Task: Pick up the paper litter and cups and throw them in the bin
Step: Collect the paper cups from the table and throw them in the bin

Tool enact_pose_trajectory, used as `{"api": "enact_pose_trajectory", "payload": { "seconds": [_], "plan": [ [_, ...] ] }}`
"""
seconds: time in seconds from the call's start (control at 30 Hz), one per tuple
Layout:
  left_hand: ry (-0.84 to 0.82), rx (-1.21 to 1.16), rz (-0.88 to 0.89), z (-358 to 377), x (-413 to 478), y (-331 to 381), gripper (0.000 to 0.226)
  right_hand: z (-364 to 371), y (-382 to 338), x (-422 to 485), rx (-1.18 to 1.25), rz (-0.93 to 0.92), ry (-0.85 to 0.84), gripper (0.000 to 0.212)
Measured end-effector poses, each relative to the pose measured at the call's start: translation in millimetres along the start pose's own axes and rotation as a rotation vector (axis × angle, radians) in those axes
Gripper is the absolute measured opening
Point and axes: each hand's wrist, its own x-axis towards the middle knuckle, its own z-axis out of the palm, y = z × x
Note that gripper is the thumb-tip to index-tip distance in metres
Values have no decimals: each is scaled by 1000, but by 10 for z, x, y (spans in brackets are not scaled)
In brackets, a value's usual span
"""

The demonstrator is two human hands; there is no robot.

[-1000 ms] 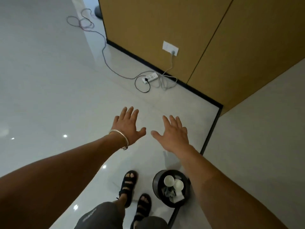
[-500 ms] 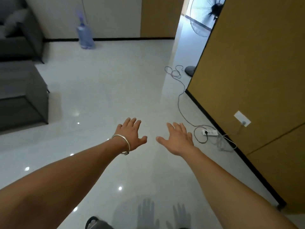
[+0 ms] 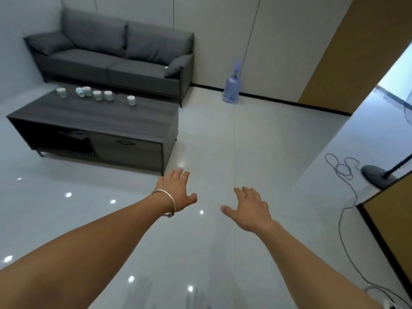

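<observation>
Several white paper cups (image 3: pixel 97 95) stand in a loose row along the far edge of a dark low table (image 3: pixel 93 118) at the left; one of them (image 3: pixel 79 91) lies tipped over. My left hand (image 3: pixel 178 190), a silver bangle on its wrist, stretches forward over the floor with fingers spread and holds nothing. My right hand (image 3: pixel 249 208) is stretched out beside it, fingers relaxed and empty. Both hands are well short of the table. The bin is out of view.
A grey sofa (image 3: pixel 116 56) stands behind the table against the wall. A blue water bottle (image 3: pixel 232 90) sits by the far wall. At the right, a fan base (image 3: pixel 376 175) and a trailing cable (image 3: pixel 343 219) lie on the glossy floor beside a brown partition (image 3: pixel 392 215).
The view has swung left from the bin at my feet and the wall socket to the room with the table and sofa. Both hands stay outstretched, open and empty.
</observation>
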Motion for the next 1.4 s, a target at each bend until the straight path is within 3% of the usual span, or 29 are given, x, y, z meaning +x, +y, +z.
{"api": "enact_pose_trajectory", "payload": {
  "seconds": [0.63, 0.83, 1.4],
  "plan": [
    [52, -69, -381, -485, 2373, -1512, 82, -608, -1531, 3605, -101, -402, -73, 82],
    [64, -104, -479, -478, 2902, -2489, 82, -527, -2483, 4452, -156, -499, -100, 81],
    [-28, -141, -445, -933, 4560, -5393, 88, -256, -4922, 6626, -232, -444, -213, 86]
  ]
}}
